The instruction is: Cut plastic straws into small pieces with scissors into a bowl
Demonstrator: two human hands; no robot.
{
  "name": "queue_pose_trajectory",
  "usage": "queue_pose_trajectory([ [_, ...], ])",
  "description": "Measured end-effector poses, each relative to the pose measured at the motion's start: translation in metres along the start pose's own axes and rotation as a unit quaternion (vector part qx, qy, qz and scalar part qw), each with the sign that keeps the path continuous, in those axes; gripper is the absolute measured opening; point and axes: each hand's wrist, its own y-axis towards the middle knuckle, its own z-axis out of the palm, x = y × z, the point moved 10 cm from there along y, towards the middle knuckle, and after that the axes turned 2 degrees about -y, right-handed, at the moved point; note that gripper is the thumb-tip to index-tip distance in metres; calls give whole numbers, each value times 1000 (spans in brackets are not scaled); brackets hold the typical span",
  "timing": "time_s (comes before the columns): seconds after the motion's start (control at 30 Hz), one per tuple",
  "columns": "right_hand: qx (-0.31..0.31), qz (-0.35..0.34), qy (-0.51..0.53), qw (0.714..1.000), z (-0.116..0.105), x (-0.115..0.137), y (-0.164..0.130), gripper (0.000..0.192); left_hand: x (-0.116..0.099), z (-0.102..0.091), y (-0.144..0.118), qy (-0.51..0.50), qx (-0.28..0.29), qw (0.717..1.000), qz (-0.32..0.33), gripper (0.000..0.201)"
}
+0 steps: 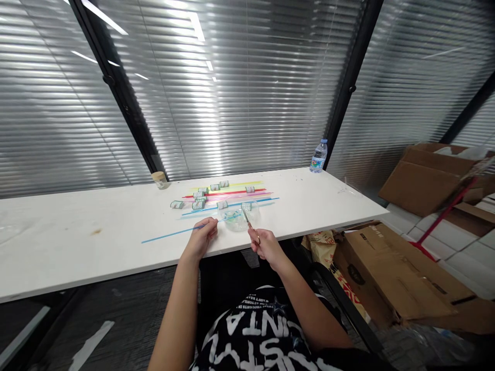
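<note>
The table (124, 214) bears a labelled bottle (318, 157); the right hand (267, 247) holds scissors (247, 219)

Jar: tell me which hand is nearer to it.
Left. The left hand, holding a blue strip, is in front of the jar and to its right; the right hand, holding scissors, is farther right.

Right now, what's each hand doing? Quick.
Left hand: closed, holding a long, thin, blue plastic-looking straw.
Right hand: closed on slim, copper-toned metal scissors, blades pointing away.
</note>
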Motion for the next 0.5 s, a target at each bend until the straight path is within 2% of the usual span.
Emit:
queue_pose_trajectory([
  [0.17,24,-11,-17,1000,7,0,0,51,-2,1,0,8,4,1000,10,35],
  [0.5,10,-12,-6,1000,4,0,0,50,-5,3,-2,48,12,999,19,33],
])
